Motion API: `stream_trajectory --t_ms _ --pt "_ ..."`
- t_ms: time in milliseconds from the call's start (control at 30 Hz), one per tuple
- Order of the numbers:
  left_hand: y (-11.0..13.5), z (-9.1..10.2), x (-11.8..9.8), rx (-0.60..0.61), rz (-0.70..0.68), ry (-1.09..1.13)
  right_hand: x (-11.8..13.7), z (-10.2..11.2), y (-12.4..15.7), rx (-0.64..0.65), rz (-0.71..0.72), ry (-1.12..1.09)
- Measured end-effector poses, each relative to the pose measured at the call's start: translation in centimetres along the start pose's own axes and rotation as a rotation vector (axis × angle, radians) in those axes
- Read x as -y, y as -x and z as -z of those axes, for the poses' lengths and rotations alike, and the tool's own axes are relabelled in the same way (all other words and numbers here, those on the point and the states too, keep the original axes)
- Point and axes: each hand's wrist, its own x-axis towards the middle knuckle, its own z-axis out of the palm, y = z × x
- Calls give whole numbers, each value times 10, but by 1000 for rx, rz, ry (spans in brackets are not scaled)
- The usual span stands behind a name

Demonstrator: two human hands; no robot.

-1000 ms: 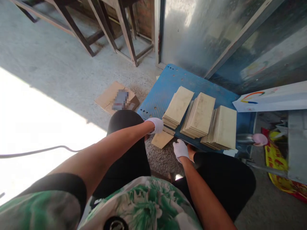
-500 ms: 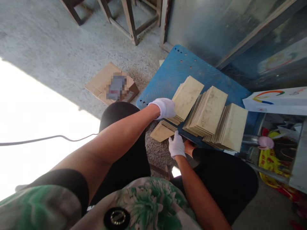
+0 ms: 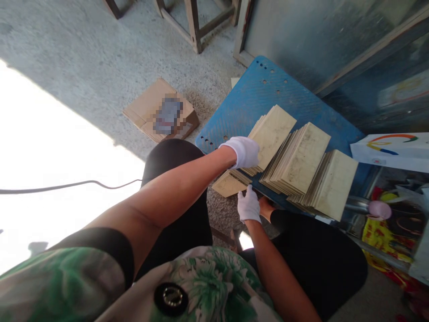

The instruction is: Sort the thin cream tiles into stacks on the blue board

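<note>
My left hand (image 3: 246,152), in a white glove, is at the near-left edge of a stack of thin pale wooden boards (image 3: 275,136). Its fingers are curled away from view, so what they hold, if anything, is hidden. Just below it, a smaller bundle of similar boards (image 3: 229,184) lies at the near edge of the blue table (image 3: 250,96). My right hand (image 3: 248,206), also white-gloved, is beside that bundle's right end, thumb and forefinger apart, with nothing visible between them. Two more leaning stacks, a middle one (image 3: 303,156) and a right one (image 3: 335,183), stand alongside.
An opened cardboard box (image 3: 144,112) with a blurred item on it sits on the concrete floor at left. Wooden stool legs (image 3: 192,27) stand behind. To the right are a white printed bag (image 3: 390,150), a pink-capped bottle (image 3: 378,209) and a glazed panel (image 3: 288,40). A cable (image 3: 83,183) crosses at left.
The view has shifted, so the table and stacks appear farther right. My left hand has moved slightly right over the left stack's near edge. My right hand stays almost in place beside the small bundle.
</note>
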Motion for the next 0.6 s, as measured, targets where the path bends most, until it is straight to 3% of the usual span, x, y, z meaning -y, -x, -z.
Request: stream_trajectory --t_ms 133,300,600 --pt "0 -2 -1 5 1 -9 -4 -2 1 -28 -30 -19" --pt "-1 -4 -1 26 -7 -5 -6 -7 5 25 -37 -36" --pt "-4 -7 1 47 4 -24 -10 -17 6 173 104 -94"
